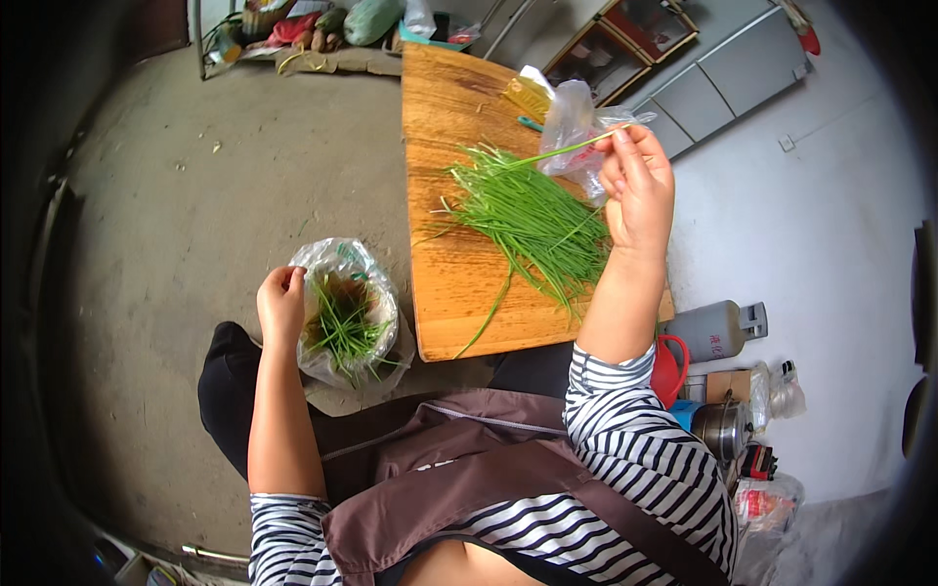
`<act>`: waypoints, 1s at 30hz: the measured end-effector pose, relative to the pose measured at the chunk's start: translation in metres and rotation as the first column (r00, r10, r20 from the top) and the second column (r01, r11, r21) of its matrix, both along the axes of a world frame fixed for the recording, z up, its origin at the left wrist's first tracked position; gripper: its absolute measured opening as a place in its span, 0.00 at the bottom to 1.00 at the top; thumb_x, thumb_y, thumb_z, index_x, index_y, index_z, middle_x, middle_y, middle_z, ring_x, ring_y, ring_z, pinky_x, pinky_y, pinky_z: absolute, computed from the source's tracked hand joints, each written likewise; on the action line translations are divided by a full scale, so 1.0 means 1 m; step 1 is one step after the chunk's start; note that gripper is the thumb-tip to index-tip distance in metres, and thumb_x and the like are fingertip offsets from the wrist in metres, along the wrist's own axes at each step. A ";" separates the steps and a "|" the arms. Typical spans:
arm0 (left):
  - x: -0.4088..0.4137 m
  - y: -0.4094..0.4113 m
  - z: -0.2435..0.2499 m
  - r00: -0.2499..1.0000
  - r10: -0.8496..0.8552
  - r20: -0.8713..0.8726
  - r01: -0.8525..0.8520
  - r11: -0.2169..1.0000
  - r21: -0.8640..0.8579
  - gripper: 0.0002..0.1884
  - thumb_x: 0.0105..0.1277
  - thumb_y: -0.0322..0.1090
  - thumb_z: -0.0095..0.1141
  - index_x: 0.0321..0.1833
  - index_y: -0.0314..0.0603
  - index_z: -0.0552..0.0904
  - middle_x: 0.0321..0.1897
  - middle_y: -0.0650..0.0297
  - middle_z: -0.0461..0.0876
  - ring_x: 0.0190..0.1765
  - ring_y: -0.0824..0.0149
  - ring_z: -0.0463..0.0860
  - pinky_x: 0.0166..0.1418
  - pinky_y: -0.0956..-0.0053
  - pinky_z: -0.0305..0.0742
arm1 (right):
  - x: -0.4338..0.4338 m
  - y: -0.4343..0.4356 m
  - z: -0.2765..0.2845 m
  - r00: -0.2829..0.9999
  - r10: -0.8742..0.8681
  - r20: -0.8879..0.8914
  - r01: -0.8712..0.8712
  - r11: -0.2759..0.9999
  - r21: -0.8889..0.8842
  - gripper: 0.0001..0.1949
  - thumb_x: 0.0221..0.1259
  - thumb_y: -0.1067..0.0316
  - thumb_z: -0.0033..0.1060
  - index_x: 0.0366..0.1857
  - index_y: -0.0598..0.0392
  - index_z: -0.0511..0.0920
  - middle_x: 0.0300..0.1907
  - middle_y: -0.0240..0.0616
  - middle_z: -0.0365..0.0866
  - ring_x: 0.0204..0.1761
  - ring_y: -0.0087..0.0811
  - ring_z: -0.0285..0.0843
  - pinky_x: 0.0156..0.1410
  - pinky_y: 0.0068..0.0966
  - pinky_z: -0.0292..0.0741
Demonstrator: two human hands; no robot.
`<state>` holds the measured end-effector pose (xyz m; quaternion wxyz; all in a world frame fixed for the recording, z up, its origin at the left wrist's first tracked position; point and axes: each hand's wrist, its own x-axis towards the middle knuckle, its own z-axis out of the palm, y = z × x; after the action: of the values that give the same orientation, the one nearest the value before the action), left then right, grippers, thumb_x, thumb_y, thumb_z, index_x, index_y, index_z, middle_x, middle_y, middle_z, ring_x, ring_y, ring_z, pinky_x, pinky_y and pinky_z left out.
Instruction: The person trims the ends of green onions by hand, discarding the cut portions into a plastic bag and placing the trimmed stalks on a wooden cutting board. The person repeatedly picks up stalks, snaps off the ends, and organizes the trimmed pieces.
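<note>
My right hand is raised over the far side of a wooden table, pinching one long green chive stalk by its end. The stalk slants down to the left, toward a loose pile of chives on the tabletop. My left hand hovers by the left rim of a bin lined with a clear plastic bag. Its fingers are closed, and I see nothing in them. Green chive scraps lie inside the bin. One stray stalk trails to the table's near edge.
A clear plastic bag, a yellow package and a teal-handled tool lie on the table's far part. A grey gas cylinder, red plastic vessel and steel pot stand at right. A low shelf bears vegetables.
</note>
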<state>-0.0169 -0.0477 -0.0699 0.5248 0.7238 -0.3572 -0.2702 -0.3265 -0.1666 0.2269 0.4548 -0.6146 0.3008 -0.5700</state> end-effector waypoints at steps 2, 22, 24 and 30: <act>-0.003 0.002 0.004 0.999 -0.001 -0.043 -0.001 0.999 -0.033 0.12 0.62 0.36 0.58 0.37 0.31 0.82 0.25 0.59 0.82 0.28 0.71 0.77 0.34 0.76 0.72 | 0.007 0.015 0.005 0.993 0.116 0.029 -0.118 0.992 0.041 0.04 0.64 0.72 0.52 0.37 0.60 0.74 0.33 0.37 0.79 0.17 0.11 0.55 0.22 0.10 0.52; -0.014 0.056 0.097 0.431 -0.716 -0.550 0.433 0.699 -0.570 0.13 0.63 0.34 0.59 0.47 0.36 0.81 0.37 0.67 0.83 0.39 0.78 0.78 0.47 0.83 0.71 | 0.125 0.080 -0.099 0.888 0.445 -0.113 -0.383 0.854 0.352 0.04 0.66 0.71 0.51 0.38 0.58 0.74 0.33 0.40 0.82 0.16 0.08 0.50 0.21 0.08 0.50; -0.012 0.053 0.094 0.411 -0.721 -0.558 0.462 0.692 -0.554 0.12 0.61 0.32 0.61 0.46 0.36 0.81 0.36 0.68 0.82 0.39 0.78 0.78 0.47 0.82 0.72 | 0.129 0.081 -0.110 0.885 0.456 -0.088 -0.390 0.833 0.392 0.04 0.66 0.71 0.51 0.39 0.58 0.74 0.33 0.40 0.81 0.16 0.08 0.51 0.21 0.07 0.50; -0.013 0.052 0.088 0.417 -0.719 -0.556 0.456 0.695 -0.557 0.07 0.61 0.31 0.62 0.39 0.37 0.82 0.31 0.71 0.81 0.36 0.80 0.76 0.43 0.85 0.72 | 0.133 0.087 -0.129 0.887 0.460 -0.047 -0.390 0.797 0.461 0.06 0.64 0.69 0.54 0.40 0.58 0.74 0.32 0.35 0.80 0.17 0.08 0.52 0.20 0.08 0.50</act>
<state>-0.0303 0.0046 0.0177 0.5999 0.2760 -0.3830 -0.6459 -0.1931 -0.0794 0.0976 0.6727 -0.5905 0.3099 -0.3204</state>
